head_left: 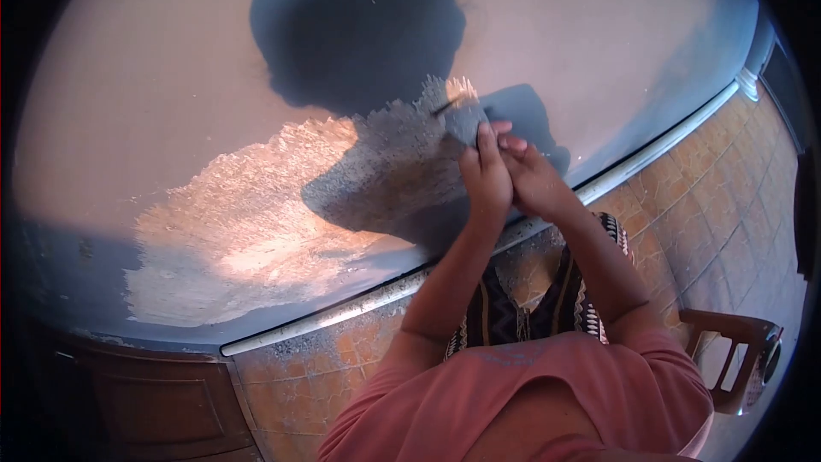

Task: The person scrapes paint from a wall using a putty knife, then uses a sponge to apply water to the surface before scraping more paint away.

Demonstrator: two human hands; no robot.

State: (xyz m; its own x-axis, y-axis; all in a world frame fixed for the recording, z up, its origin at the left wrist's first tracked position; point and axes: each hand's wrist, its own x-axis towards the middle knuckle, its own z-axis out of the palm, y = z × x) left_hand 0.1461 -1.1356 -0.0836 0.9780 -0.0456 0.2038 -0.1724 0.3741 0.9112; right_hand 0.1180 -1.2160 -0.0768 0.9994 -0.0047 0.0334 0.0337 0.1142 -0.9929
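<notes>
A flat, greyish scraper is pressed against the wall at the upper edge of a rough, stripped patch. My left hand is closed on the scraper, its fingers lying along the back of the blade. Close against it, my right hand is closed on the scraper's near end, which the hands hide. A thin dark flake shows beside the blade. Smooth paint surrounds the stripped patch, which has a jagged top edge.
A pale baseboard runs along the wall's foot. Paint chips litter the orange tiled floor. A brown wooden panel stands at lower left, and a brown chair at lower right. My shadow falls across the wall.
</notes>
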